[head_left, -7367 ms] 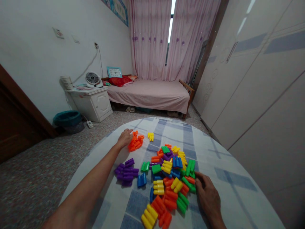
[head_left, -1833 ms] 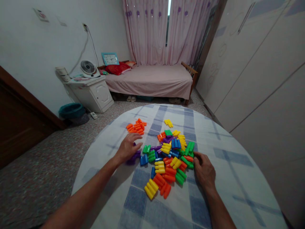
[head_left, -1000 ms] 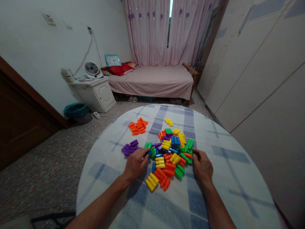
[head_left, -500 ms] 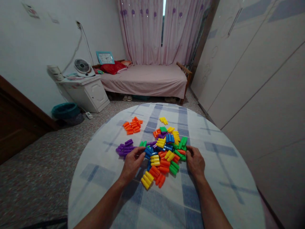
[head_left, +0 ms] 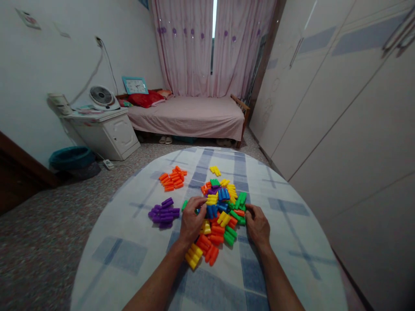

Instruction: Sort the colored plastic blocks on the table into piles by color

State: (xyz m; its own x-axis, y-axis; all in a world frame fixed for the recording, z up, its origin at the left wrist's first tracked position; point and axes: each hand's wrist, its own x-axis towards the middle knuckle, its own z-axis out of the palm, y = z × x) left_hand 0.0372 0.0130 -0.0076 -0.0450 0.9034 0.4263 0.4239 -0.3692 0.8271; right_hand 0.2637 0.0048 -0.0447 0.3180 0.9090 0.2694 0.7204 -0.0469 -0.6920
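Note:
Several small plastic building blocks, shaped like short joined tubes, lie in a mixed pile on the round table. My left hand (head_left: 193, 221) reaches over the pile's left side, thumb and fingers curled. Its fingertips are beside a yellow block (head_left: 212, 199) and a blue block (head_left: 212, 211); what lies between them is hidden. On the right edge, my right hand (head_left: 258, 225) rests with curled fingers against the green blocks (head_left: 239, 217), its grip partly hidden. Orange blocks (head_left: 214, 235) and a yellow block (head_left: 193, 256) are nearest me.
Purple blocks (head_left: 164, 214) form a separate group on the left, with orange blocks (head_left: 173, 179) behind them. A few yellow blocks (head_left: 215, 171) lie farther back. A checked cloth (head_left: 292, 268) covers the table. Beyond stand a bed (head_left: 191, 114) and a white cabinet (head_left: 119, 136).
My left hand has moved right, away from the purple group and further over the mixed pile. My right hand stays beside the green blocks. The camera view has shifted slightly.

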